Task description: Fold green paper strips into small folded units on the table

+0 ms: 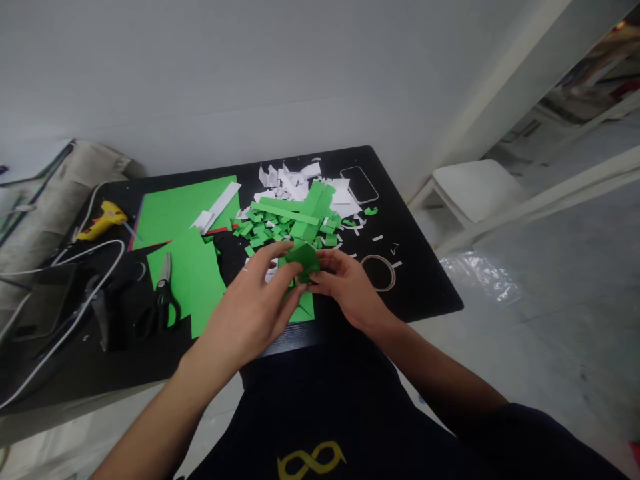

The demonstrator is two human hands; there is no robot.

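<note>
My left hand (255, 303): fingertips pinched on the green paper piece (303, 257), at its left side.
My right hand (345, 283): fingers closed on the same piece, at its right side.
Green paper piece: folded, held between my hands over the near edge of the black table (425, 293).
Green strips (290, 220): heaped just beyond the piece, with white scraps (290, 180) on the far side.
Green sheets (180, 210): flat, left of my hands.
Scissors (163, 293): on the nearer sheet, left.
Glue gun (103, 220): far left.
Phone (359, 184): far right of the heap.
Tape roll (379, 272): just right of my right hand.
</note>
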